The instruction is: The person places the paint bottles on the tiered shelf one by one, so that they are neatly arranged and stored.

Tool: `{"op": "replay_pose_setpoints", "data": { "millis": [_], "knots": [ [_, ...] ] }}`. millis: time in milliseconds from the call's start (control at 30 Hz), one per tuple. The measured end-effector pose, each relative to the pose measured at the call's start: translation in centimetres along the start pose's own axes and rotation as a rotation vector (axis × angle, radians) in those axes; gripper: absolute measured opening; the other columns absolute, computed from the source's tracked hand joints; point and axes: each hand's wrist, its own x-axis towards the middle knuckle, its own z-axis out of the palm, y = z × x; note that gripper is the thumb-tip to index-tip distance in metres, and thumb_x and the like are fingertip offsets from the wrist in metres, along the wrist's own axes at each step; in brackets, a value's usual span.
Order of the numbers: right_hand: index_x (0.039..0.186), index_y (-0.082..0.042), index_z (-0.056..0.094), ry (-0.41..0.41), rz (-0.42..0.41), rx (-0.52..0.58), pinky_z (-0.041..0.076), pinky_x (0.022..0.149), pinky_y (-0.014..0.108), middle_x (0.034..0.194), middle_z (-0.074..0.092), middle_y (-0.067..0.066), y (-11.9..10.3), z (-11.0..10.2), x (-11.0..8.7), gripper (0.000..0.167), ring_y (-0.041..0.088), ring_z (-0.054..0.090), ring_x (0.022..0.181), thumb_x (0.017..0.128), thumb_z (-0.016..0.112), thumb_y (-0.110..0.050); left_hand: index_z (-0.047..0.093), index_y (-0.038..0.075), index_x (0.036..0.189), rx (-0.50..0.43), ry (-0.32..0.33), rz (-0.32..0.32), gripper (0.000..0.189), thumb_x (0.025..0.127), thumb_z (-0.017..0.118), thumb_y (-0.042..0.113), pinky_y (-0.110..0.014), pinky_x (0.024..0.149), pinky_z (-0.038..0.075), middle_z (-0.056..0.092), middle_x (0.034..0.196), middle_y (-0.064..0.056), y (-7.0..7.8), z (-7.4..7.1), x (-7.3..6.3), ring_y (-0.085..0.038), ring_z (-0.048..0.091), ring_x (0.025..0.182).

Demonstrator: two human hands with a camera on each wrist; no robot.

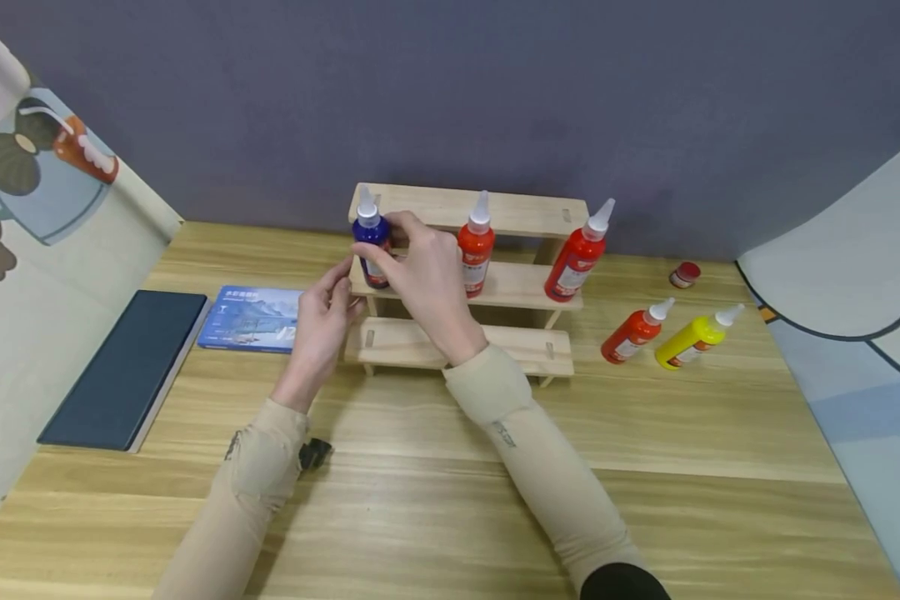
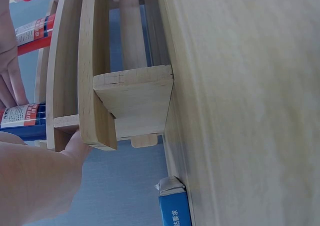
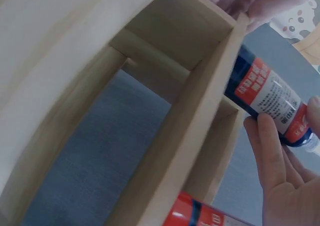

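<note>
A three-step wooden rack (image 1: 517, 350) stands near the back wall. At the left end of its middle step is an upright blue paint bottle (image 1: 370, 232) with a pointed white cap. My right hand (image 1: 433, 279) holds this bottle between thumb and fingers, its label showing in the right wrist view. My left hand (image 1: 321, 321) grips the rack's left end, just below the bottle, fingers curled at the step's edge. Farther along the same step are a red bottle (image 1: 476, 254) in the middle and another red bottle (image 1: 573, 265) at the right end.
Right of the rack, a red bottle (image 1: 632, 336), a yellow bottle (image 1: 692, 342) and a small red-lidded jar (image 1: 685, 274) are on the table. At left lie a blue box (image 1: 243, 318) and a dark book (image 1: 127, 367). A grey wall (image 1: 450, 92) rises behind.
</note>
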Motion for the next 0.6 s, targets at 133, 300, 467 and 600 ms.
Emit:
{"op": "replay_pose_setpoints", "data": {
  "millis": [133,300,467,600],
  "knots": [
    [0.125,-0.003,0.073,0.013,0.008,0.010,0.061,0.071,0.026,0.108,0.081,0.010,0.22,0.28,0.16,0.046,0.018,0.077,0.091,0.096,0.083,-0.038,0.035,-0.005,0.163,-0.003,-0.003,0.008,0.047,0.117,0.034,0.006,-0.028,0.115,0.052,0.040,0.167,-0.022,-0.09,-0.02,0.08,-0.033,0.049,0.146],
    [0.124,-0.004,0.072,0.019,0.008,0.019,0.060,0.069,0.025,0.109,0.081,0.009,0.30,0.41,0.21,0.046,0.016,0.076,0.089,0.096,0.083,-0.039,0.035,-0.004,0.163,0.003,0.000,0.011,0.047,0.117,0.035,0.007,-0.029,0.115,0.052,0.040,0.167,-0.022,0.03,0.01,0.07,-0.033,0.052,0.144],
    [0.126,-0.004,0.071,-0.002,0.023,0.022,0.059,0.067,0.024,0.111,0.080,0.009,0.38,0.46,0.14,0.048,0.014,0.075,0.089,0.096,0.084,-0.039,0.035,-0.003,0.164,0.004,0.012,0.003,0.047,0.117,0.035,0.005,-0.027,0.112,0.054,0.038,0.168,-0.020,0.03,0.06,0.07,-0.031,0.055,0.137],
    [0.129,-0.004,0.070,-0.018,0.028,0.018,0.058,0.068,0.023,0.112,0.080,0.009,0.45,0.49,0.04,0.050,0.014,0.074,0.090,0.095,0.084,-0.039,0.034,-0.003,0.164,-0.004,0.015,0.000,0.048,0.117,0.035,0.005,-0.027,0.112,0.054,0.036,0.169,-0.020,0.08,0.08,0.00,-0.032,0.052,0.142]
  ]
}}
